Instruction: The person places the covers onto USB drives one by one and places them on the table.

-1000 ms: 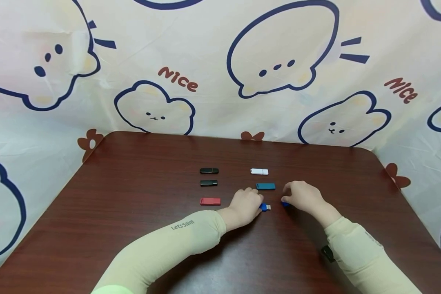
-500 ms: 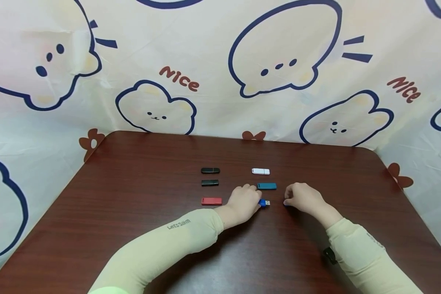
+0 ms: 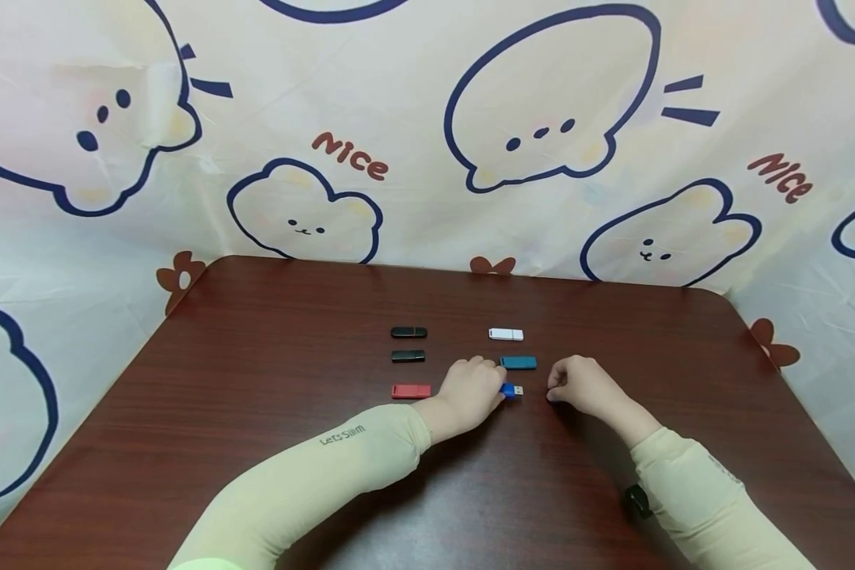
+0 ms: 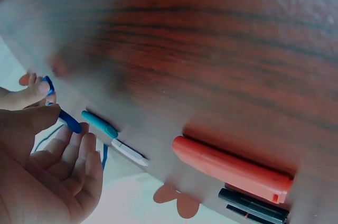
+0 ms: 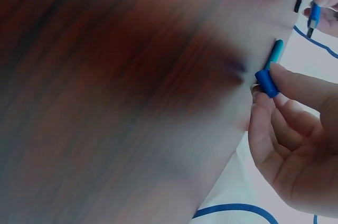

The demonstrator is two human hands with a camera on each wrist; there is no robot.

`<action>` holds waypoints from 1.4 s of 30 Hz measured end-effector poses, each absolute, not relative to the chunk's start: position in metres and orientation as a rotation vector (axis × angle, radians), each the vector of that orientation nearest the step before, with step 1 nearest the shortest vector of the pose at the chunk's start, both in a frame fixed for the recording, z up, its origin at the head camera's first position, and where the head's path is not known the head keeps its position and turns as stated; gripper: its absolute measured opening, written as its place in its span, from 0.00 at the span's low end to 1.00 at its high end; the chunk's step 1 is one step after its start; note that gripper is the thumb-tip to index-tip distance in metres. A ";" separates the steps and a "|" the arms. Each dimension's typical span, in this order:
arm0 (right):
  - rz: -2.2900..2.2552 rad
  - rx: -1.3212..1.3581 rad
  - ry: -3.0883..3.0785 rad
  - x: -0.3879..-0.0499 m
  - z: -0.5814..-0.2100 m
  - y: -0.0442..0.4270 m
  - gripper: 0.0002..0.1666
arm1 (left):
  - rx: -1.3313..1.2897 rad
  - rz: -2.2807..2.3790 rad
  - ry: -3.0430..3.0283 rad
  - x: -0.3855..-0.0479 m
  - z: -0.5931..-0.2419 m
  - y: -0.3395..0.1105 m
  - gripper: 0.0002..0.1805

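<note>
My left hand (image 3: 473, 393) pinches a blue USB stick (image 3: 508, 390) between thumb and fingers, its metal plug bare and pointing right; the stick's blue body (image 4: 70, 122) shows in the left wrist view. To the right, apart from the plug, my right hand (image 3: 582, 383) pinches a small blue cap (image 5: 267, 83) between thumb and fingertips. In the head view the fingers mostly hide the cap. Just beyond the left fingers lies a teal USB stick (image 3: 518, 362). A red USB stick (image 3: 411, 391) lies left of the left hand.
Behind the teal stick lies a white USB stick (image 3: 506, 335). Two black USB sticks, one farther (image 3: 409, 332) and one nearer (image 3: 408, 356), lie beyond the red one. All rest on a dark brown table (image 3: 292, 340); a printed cloth (image 3: 413, 214) hangs behind it.
The left hand has shifted slightly away from me with the blue USB stick. The right hand still holds the cap, which is now more hidden by the fingers. The other sticks stay put.
</note>
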State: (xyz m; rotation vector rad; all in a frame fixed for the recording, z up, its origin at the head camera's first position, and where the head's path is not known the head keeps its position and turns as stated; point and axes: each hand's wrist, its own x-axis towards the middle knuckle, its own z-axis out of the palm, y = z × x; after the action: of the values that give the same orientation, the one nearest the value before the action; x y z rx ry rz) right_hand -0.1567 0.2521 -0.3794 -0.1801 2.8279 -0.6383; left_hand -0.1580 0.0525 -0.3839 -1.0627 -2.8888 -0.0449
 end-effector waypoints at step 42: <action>-1.499 0.044 2.274 -0.157 -0.366 0.251 0.18 | -1.060 -0.171 -2.815 -0.157 -0.373 0.057 0.12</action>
State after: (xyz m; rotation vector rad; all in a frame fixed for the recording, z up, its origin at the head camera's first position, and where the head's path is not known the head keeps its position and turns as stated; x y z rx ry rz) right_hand -0.1566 0.2510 -0.3661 0.0436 2.2736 -1.4992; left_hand -0.1572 0.0568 -0.3734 -1.0595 -2.8152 -0.1706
